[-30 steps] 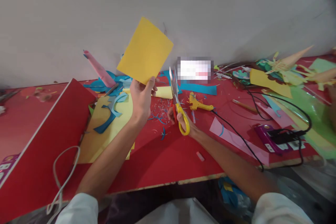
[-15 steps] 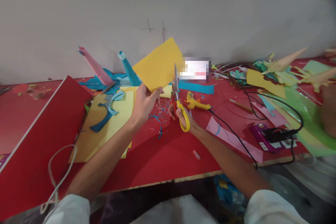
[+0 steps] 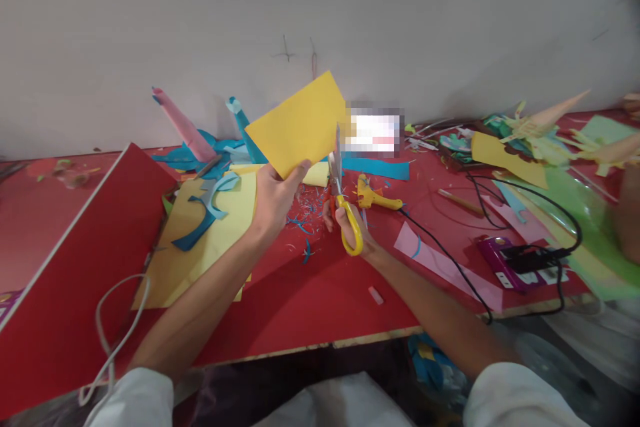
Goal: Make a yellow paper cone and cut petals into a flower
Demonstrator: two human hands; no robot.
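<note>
My left hand [image 3: 278, 199] pinches the lower edge of a yellow sheet of paper [image 3: 300, 125], which it holds tilted above the table. In my right hand [image 3: 357, 230] is a pair of scissors [image 3: 353, 227] with a yellow and red handle. Their blades point upward beside the sheet's right edge; I cannot tell whether they touch it. Thin paper scraps [image 3: 306, 210] lie below my hands. Just right of the scissors rests a yellow glue gun [image 3: 376, 196] with a black cord.
A red upright panel [image 3: 83, 267] stands at left, beside stacked yellow sheets [image 3: 200, 267]. Pink and blue paper cones [image 3: 183, 125] lean near the wall. Rightward lie a pink strip [image 3: 445, 267], a purple box [image 3: 503, 260] under black cables, and another person's arm [image 3: 629, 210].
My left hand and the yellow sheet have shifted slightly, the sheet a little left. The scissors stay beside its right edge, with a slight change of angle.
</note>
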